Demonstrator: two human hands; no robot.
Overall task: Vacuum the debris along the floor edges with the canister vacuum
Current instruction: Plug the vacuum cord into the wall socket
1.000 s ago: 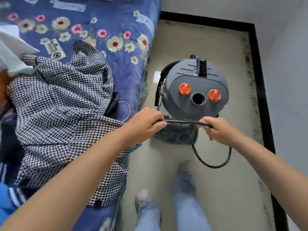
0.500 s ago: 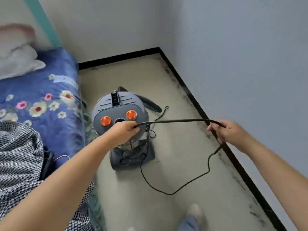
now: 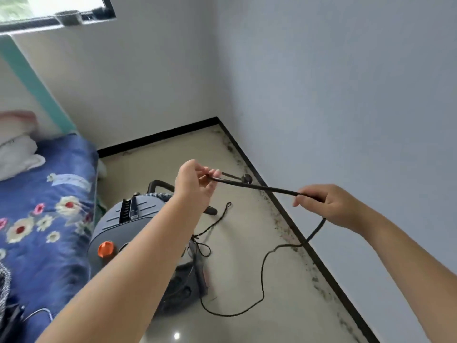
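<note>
The grey canister vacuum (image 3: 128, 226) with orange knobs stands on the floor beside the bed, partly hidden by my left forearm. Its black power cord (image 3: 257, 187) is stretched in the air between my hands. My left hand (image 3: 195, 184) pinches the cord close to the plug (image 3: 246, 178), which sticks out to the right. My right hand (image 3: 329, 204) grips the cord further along, near the right wall. From there the cord drops and loops over the floor (image 3: 247, 268) back to the vacuum. Dark debris (image 3: 286, 231) lies along the black skirting at the right wall.
A bed with a blue floral cover (image 3: 49, 214) lies left of the vacuum, with a white pillow (image 3: 17, 149) at its head. A thin black string (image 3: 215, 224) trails on the floor. Walls meet in a corner ahead; a window (image 3: 54, 11) is at top left.
The view has tilted up toward the wall corner. Both hands have risen and moved right with the cord, and the plug end now shows past my left hand.
</note>
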